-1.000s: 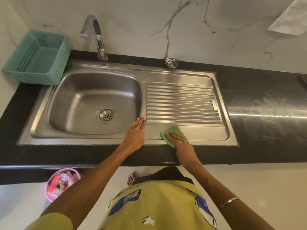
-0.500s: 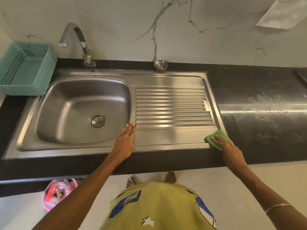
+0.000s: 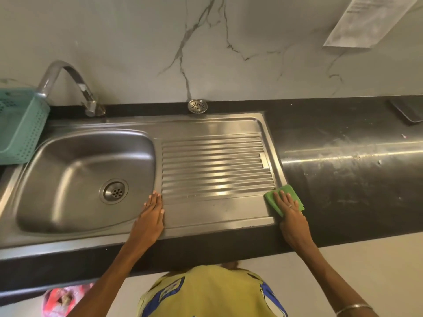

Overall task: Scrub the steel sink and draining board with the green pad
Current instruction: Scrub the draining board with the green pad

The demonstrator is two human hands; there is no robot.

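The steel sink bowl (image 3: pixel 75 170) with its round drain (image 3: pixel 113 191) lies at the left. Its ribbed draining board (image 3: pixel 215 165) spreads to the right. My right hand (image 3: pixel 291 216) presses flat on the green pad (image 3: pixel 290 191) at the board's front right corner, on the raised rim next to the black counter. My left hand (image 3: pixel 150 218) rests flat, fingers together, on the steel strip between bowl and board, near the front edge. It holds nothing.
A curved tap (image 3: pixel 68 83) stands behind the bowl. A teal plastic basket (image 3: pixel 20 124) sits at the far left. A loose steel strainer (image 3: pixel 197 105) lies behind the board. The black counter (image 3: pixel 348 170) runs right, with a dark tray (image 3: pixel 409 110) at the back. A pink bin (image 3: pixel 61 300) stands on the floor.
My right hand slid the green pad from the front middle of the board rightward to its front right corner, then slightly farther back. My left hand stayed put.
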